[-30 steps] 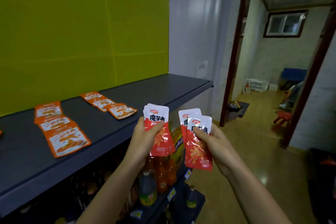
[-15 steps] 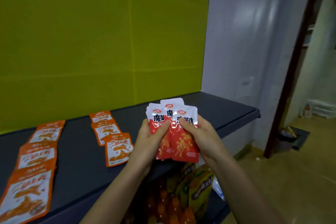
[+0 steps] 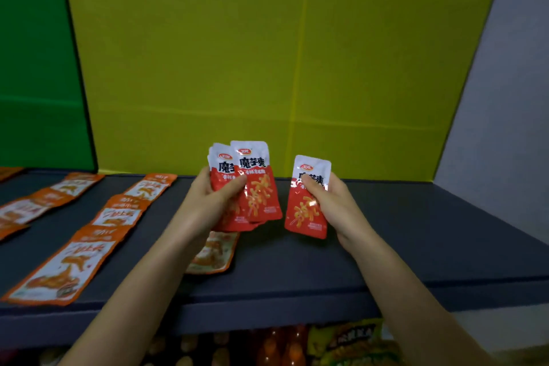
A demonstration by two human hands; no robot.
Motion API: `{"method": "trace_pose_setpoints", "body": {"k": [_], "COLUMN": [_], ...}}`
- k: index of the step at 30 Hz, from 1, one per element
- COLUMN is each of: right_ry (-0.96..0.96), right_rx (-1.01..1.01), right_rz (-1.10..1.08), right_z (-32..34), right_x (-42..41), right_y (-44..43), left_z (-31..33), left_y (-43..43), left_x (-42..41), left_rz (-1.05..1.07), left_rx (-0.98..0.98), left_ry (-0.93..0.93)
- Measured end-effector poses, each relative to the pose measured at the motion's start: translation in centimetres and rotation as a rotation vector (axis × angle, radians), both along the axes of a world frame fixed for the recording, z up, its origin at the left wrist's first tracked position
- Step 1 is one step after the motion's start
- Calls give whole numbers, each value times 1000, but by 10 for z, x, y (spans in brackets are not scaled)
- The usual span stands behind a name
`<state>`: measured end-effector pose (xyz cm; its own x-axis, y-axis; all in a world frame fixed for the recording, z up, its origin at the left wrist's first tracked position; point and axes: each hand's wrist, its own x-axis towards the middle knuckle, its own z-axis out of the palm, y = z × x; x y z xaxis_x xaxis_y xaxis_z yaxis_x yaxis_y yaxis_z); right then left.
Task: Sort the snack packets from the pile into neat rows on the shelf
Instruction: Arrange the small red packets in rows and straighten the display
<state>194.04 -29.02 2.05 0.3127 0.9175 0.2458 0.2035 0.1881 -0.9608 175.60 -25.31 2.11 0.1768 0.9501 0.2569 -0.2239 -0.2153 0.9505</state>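
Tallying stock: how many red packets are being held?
3 show: a fanned pair in the left hand, a single packet in the right hand; more may hide behind the pair.

Fanned red-and-white foil snack packets (image 3: 258, 196) stand upright above the dark grey shelf (image 3: 416, 241), one matching packet (image 3: 303, 215) apart to their right. Orange-and-white flat packets (image 3: 64, 264) lie there in rows.

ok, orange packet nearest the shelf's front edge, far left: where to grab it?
Pinch its near short edge, coming from the front. The orange packet lies flat on the shelf, its near end close to the lip, so a thumb could probably slip under there; another packet crowds its far end.
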Motion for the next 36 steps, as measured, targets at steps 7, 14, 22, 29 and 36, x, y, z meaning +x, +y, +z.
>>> {"method": "trace_pose_setpoints", "body": {"k": [7, 14, 22, 29, 36], "right_ry": [-62, -436, -787, -952, -769], "right_rx": [-194, -311, -342, -337, -127], "right_rz": [13, -175, -293, -325, -310], "right_z": [-4, -32, -44, -42, -20], "right_x": [18, 26, 29, 27, 19], "right_y": [73, 121, 139, 136, 120], "left_z": [11, 15, 2, 0, -1], "left_y": [32, 67, 79, 80, 78], "left_x": [-7, -1, -6, -6, -3], "left_rz": [113, 26, 20, -11, -53], "left_rx": [3, -122, -243, -240, -201], "left_ry": [66, 138, 120, 114, 119]}}
